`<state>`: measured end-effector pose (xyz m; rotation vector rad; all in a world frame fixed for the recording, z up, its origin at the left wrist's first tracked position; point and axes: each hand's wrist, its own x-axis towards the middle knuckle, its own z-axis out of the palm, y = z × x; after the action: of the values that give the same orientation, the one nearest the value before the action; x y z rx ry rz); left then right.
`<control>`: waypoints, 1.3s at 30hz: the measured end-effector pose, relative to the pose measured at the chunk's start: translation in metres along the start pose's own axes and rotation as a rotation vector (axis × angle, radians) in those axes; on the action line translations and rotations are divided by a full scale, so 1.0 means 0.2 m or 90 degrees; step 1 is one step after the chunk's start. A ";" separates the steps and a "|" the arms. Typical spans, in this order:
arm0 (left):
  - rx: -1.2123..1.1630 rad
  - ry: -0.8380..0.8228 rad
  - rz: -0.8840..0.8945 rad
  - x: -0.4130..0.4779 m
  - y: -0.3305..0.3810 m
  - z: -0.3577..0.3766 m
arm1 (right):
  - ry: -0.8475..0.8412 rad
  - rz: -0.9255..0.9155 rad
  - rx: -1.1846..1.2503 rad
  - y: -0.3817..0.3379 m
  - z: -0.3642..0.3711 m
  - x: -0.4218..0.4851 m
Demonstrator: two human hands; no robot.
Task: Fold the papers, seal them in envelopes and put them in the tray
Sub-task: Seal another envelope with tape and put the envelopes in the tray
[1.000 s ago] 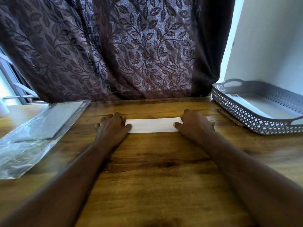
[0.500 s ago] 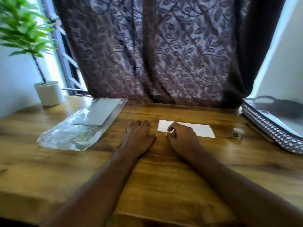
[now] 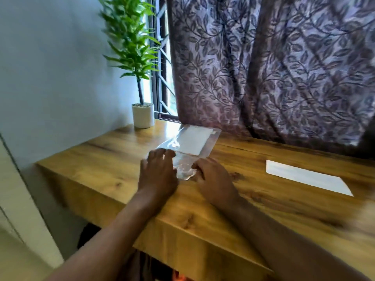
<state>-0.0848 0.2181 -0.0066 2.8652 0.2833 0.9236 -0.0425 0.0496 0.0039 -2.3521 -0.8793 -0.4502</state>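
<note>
Pressing down with the left hand (image 3: 159, 175), flat and spread-fingered, on the near left edge of the clear plastic packet (image 3: 205, 151). Meeting the packet's near right corner with the right hand (image 3: 213, 179), curled at the fingertips; cannot tell whether pinching the plastic or merely touching it. Showing white envelopes (image 3: 192, 141) through the packet's far half, flat and squared, with the crumpled near end between both hands. Lying slantwise on the wooden surface (image 3: 263, 209), far end close under the curtain (image 3: 284, 78), near end well back from the front edge. Leaving a broad band of wood between wrists and front edge, and more out toward the left corner. Resting well apart to the right, the folded white paper (image 3: 306, 177): a long strip, flat, slanted, crisp along both long edges, touched by neither hand, with open wood between it and the right hand. Standing at the far left corner by the wall, a white pot (image 3: 143, 115) with a green plant (image 3: 129, 37), near the packet's far end but apart from it. Beside the curtain, a barred window (image 3: 160, 57).
</note>
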 end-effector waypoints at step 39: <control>-0.150 -0.154 -0.244 0.08 -0.20 0.02 | -0.387 0.194 -0.370 -0.40 0.34 0.75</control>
<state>-0.0761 0.2602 -0.0071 2.5433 0.6224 0.4978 0.0192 0.2151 0.0569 -3.1809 -0.6710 0.1867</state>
